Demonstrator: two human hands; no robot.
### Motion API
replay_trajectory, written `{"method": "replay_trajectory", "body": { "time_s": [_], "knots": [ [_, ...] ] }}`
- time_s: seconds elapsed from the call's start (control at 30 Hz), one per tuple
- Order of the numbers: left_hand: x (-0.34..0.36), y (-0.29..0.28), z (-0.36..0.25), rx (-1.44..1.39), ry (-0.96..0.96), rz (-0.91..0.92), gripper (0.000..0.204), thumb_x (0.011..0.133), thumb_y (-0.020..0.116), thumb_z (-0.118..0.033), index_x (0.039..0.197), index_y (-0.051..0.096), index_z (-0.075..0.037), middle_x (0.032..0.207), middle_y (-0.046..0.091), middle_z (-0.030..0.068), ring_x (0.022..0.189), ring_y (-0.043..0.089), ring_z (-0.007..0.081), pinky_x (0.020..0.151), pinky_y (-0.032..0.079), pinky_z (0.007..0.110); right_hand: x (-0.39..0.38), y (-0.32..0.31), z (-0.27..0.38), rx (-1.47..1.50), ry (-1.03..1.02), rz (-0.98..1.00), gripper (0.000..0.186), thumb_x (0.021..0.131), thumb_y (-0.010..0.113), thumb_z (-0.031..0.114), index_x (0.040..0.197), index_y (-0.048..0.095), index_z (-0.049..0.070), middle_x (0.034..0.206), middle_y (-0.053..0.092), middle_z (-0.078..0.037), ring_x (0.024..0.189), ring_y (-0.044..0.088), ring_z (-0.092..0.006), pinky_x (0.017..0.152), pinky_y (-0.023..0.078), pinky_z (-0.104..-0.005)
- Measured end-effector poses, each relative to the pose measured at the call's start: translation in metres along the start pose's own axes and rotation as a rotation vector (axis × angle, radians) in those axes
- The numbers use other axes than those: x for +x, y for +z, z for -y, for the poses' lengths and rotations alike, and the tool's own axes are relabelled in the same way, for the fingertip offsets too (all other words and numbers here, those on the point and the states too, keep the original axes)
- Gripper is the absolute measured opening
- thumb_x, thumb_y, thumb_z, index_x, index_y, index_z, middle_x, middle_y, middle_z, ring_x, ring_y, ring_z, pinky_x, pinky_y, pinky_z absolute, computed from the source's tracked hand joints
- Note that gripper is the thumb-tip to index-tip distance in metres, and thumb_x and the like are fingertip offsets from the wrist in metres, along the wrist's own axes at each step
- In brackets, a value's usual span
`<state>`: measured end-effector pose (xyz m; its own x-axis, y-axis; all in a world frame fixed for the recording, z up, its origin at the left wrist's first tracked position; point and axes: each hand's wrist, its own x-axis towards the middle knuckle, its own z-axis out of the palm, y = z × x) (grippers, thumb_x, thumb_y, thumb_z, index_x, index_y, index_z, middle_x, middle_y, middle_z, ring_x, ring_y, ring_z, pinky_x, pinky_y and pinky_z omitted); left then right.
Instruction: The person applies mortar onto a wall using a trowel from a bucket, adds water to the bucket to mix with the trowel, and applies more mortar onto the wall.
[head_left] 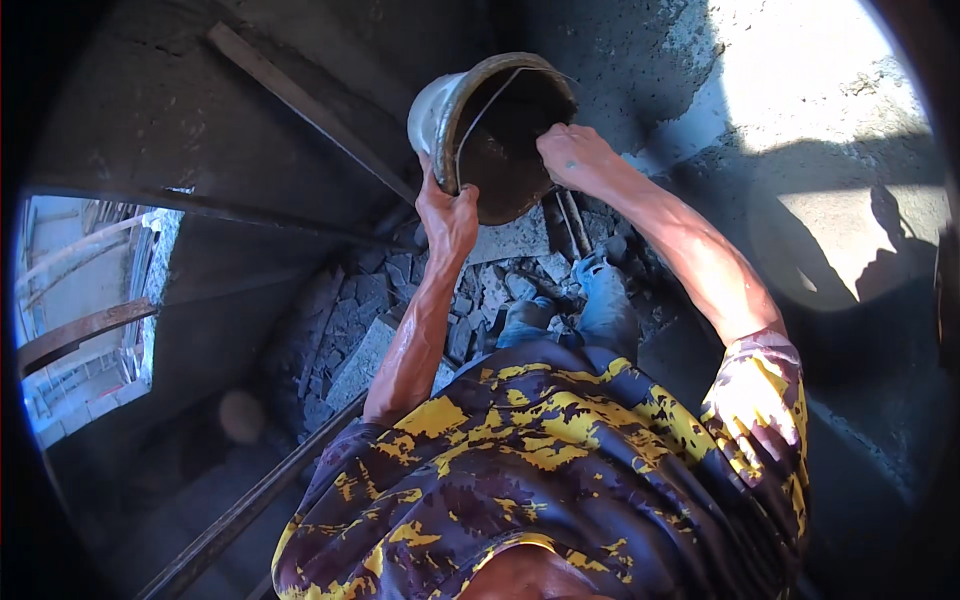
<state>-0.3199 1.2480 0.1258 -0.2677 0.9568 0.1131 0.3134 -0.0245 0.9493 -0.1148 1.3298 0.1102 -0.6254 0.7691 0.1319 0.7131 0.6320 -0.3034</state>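
A pale grey bucket (430,113) with a crusted rim is tilted over in front of me, its dark mouth facing toward me. Its thin wire handle (487,106) crosses the opening. With my left hand (447,210) I grip the bucket's left rim, thumb over the edge. My right hand (577,155) is closed in a fist at the right side of the mouth. Whatever its fingers hold is hidden, and I cannot tell whether it touches the rim or reaches inside. Dark, wet-looking residue coats the bucket's inner wall.
Broken rubble (375,290) covers the ground around my feet (600,275). A long wooden board (300,105) slants at the upper left, and a dark bar (255,490) runs at the lower left. An opening (90,290) shows daylight at left. A rough plastered wall (820,90) stands at right, partly sunlit.
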Motion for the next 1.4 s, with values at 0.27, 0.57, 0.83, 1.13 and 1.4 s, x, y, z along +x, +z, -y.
{"method": "replay_trajectory", "body": {
  "time_s": [0.27, 0.57, 0.83, 1.13, 1.4],
  "knots": [
    [-0.002, -0.026, 0.015, -0.016, -0.172, 0.06, 0.063, 0.071, 0.055, 0.004, 0.133, 0.045, 0.002, 0.104, 0.062, 0.0071, 0.084, 0.056, 0.0133, 0.076, 0.046, 0.025, -0.011, 0.067, 0.029, 0.651, 0.235, 0.306, 0.024, 0.077, 0.059, 0.022, 0.088, 0.063, 0.001, 0.069, 0.062, -0.021, 0.06, 0.06, -0.0343, 0.055, 0.048, -0.0423],
    [-0.06, -0.085, 0.059, -0.584, -0.434, -0.528, 0.045, 0.072, 0.054, 0.0, 0.116, 0.052, -0.004, 0.099, 0.058, 0.0064, 0.084, 0.06, 0.02, 0.073, 0.053, 0.036, 0.024, 0.026, 0.079, 0.697, -0.118, 0.408, 0.04, 0.074, 0.07, 0.034, 0.101, 0.062, 0.005, 0.086, 0.066, -0.018, 0.083, 0.066, -0.0348, 0.072, 0.051, -0.0438],
    [-0.157, -0.133, 0.1, -0.711, -0.676, -1.101, 0.018, 0.068, 0.053, -0.003, 0.084, 0.057, 0.004, 0.081, 0.059, 0.0106, 0.071, 0.063, 0.0256, 0.064, 0.056, 0.04, 0.108, -0.169, 0.003, 1.312, -0.135, 0.532, 0.029, 0.09, 0.055, 0.021, 0.109, 0.057, -0.001, 0.075, 0.06, -0.006, 0.057, 0.055, -0.0109, 0.05, 0.048, -0.0268],
    [-0.221, -0.159, 0.195, -0.503, -1.092, -1.317, 0.054, 0.075, 0.057, -0.013, 0.125, 0.053, 0.004, 0.117, 0.057, 0.02, 0.094, 0.063, 0.0328, 0.081, 0.054, 0.05, -0.15, -0.248, -0.023, 0.742, 0.16, -1.346, 0.039, 0.094, 0.048, 0.022, 0.124, 0.038, -0.001, 0.078, 0.052, -0.009, 0.055, 0.046, -0.0127, 0.045, 0.042, -0.0239],
    [-0.212, -0.125, 0.238, -0.887, -1.048, -0.831, 0.034, 0.082, 0.054, -0.02, 0.108, 0.053, 0.002, 0.094, 0.059, 0.0102, 0.077, 0.059, 0.0226, 0.071, 0.047, 0.035, -0.25, -0.006, 0.003, 0.37, 0.849, -0.204, 0.028, 0.091, 0.057, 0.02, 0.107, 0.056, -0.002, 0.074, 0.059, -0.008, 0.063, 0.057, -0.0149, 0.055, 0.045, -0.0283]
  ]
}}
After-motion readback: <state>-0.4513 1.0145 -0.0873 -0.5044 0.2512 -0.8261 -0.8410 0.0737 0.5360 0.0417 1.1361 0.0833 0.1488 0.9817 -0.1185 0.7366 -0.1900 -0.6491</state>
